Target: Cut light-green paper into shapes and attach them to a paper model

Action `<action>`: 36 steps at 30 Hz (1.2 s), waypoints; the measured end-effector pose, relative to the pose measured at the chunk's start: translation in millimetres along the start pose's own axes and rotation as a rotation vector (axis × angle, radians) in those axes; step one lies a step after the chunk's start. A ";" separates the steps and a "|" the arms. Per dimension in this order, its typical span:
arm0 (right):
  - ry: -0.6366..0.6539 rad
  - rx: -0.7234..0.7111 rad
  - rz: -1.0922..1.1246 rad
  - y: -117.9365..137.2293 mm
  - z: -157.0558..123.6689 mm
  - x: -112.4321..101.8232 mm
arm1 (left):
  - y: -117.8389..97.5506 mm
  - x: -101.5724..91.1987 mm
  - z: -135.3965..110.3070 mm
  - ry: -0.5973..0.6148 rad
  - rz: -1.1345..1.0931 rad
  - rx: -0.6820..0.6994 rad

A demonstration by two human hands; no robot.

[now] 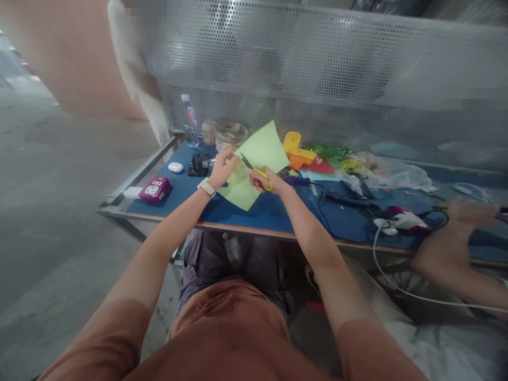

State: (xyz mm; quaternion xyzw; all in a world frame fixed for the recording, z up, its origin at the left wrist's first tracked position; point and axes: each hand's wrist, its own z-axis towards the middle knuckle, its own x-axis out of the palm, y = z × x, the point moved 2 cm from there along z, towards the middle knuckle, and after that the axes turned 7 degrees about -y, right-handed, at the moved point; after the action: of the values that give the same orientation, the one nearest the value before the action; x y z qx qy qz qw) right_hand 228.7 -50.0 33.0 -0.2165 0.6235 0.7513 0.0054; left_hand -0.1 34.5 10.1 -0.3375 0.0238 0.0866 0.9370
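A sheet of light green paper (264, 145) is held up above the blue tabletop, its lower part hanging toward the front edge. My left hand (223, 166) is closed on the paper's left side, with a small yellowish piece by the fingers that I cannot make out clearly. Yellow-handled scissors (262, 177) are in my right hand (264, 180), their dark blades pointing up and left over the sheet, close to my left fingertips. Whether the blades are apart is too blurred to tell.
Left on the table (180, 203) are a water bottle (190, 123), a white case (175, 167) and a purple tissue pack (155, 189). Yellow-orange cutouts (298, 149), plastic wrap (400, 172) and cables lie right. A co-worker's hand (468, 214) is far right. A perforated metal panel (317, 69) stands behind.
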 end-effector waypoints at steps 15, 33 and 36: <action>-0.039 -0.059 -0.081 -0.6 0.2 -7.3 | 2.4 0.1 2.2 -0.004 0.006 0.029; -0.071 -0.006 -0.124 6.1 -2.1 -8.0 | -7.6 -1.2 2.2 0.006 0.004 -0.021; -0.075 -0.013 -0.122 7.0 -2.3 -7.1 | -6.4 -1.3 2.6 0.009 0.005 -0.012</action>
State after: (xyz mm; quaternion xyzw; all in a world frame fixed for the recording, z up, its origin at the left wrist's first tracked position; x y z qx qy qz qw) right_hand 233.9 -51.9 41.6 -0.2257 0.6035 0.7613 0.0729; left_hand -0.3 31.1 16.3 -0.3435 0.0283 0.0877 0.9346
